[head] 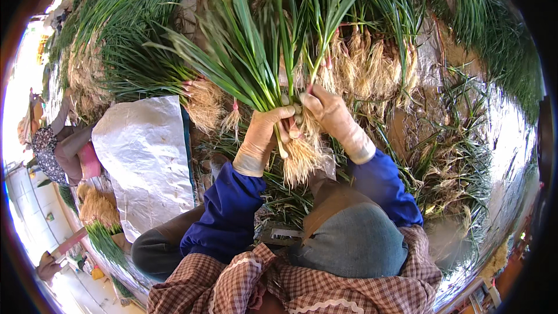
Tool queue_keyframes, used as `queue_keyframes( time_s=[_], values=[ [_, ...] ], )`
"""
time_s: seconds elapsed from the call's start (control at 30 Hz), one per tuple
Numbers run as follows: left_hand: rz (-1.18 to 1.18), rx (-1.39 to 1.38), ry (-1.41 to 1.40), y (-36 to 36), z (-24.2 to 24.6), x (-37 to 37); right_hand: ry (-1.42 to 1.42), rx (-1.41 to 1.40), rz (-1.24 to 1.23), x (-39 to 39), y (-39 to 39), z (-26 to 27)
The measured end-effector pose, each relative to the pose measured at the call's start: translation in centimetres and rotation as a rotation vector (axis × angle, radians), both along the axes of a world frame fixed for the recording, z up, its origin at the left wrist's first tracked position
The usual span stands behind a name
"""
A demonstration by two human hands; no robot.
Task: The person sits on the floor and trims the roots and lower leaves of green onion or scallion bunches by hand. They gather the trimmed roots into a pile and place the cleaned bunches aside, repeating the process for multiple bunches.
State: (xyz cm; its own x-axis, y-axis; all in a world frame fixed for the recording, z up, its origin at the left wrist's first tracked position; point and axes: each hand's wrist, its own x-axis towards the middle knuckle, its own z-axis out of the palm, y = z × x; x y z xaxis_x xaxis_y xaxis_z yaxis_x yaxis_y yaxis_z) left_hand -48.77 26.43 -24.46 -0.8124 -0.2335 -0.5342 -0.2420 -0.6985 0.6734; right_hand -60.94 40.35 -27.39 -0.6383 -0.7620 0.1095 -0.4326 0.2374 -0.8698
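My gloved left hand point(266, 137) is closed round a bunch of green garlic plants point(257, 74), leaves pointing away from me and pale roots point(301, 159) hanging towards my knees. Beside it, my gloved right hand point(333, 117) pinches a single plant point(320, 63) by its reddish stem base, its roots beside the bunch. Beyond the hands lie more plants with long straw-coloured roots point(375, 65). Left of them is another rooted bundle point(205, 102), with one small plant point(233, 117) close by.
A white plastic sheet point(146, 161) lies at the left. Large leafy heaps point(135, 4) fill the far left, others point(484, 30) the far right. Loose leaves and root scraps point(453, 174) cover the ground at the right. Another person point(56, 152) sits at the far left.
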Motion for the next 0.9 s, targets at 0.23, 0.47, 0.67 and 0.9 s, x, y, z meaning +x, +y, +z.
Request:
queue_keyframes(
  time_s=[0.23,0.47,0.67,0.9],
  values=[
    [0.008,-0.115,-0.098,-0.8,-2.5,-0.1,0.284,0.663,0.082,3.2,2.2,0.2],
    [-0.036,-0.021,-0.108,0.8,-1.9,0.8,0.046,0.452,0.522,0.6,4.1,4.2],
    [-0.060,0.018,-0.020,0.6,-1.2,1.8,-0.031,-0.177,0.076,-0.3,1.1,-1.3],
    [-0.207,-0.092,-0.087,-4.3,-2.0,5.9,-0.263,0.082,0.573,-0.3,5.6,0.1]
  ],
)
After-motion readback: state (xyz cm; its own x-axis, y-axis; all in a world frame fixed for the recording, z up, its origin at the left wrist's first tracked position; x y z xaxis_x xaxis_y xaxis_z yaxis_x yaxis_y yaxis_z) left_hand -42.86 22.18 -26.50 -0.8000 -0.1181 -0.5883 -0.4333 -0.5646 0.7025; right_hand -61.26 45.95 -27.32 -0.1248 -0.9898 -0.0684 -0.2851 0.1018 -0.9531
